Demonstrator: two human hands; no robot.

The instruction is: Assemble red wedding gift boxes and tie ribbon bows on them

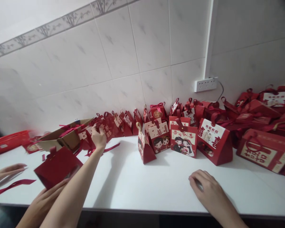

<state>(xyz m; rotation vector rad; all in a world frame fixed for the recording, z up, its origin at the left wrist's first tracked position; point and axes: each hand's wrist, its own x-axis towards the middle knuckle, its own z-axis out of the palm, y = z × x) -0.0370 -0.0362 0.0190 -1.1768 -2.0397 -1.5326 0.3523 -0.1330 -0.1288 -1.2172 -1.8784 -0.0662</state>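
My left hand point(99, 136) reaches across to the back row with its fingers closed at the top of a small red gift box point(87, 136); the exact grip is partly hidden. My right hand point(210, 191) rests near the table's front edge, loosely curved and holding nothing. Beyond it stand upright red candy boxes with ribbon loops: one with a cartoon couple point(184, 141), one with a white label point(215, 141), one with two cartoon faces point(159, 136). A narrow box seen from its side point(146, 147) stands left of them.
At the left, a co-worker's hand point(47, 198) holds a dark red box point(58, 167); their other hand point(8, 173) is near a loose ribbon point(13, 186). Behind are an open cardboard box point(59, 139) and a red tray point(8, 142). Many boxes crowd the right, including a lying one point(263, 150).
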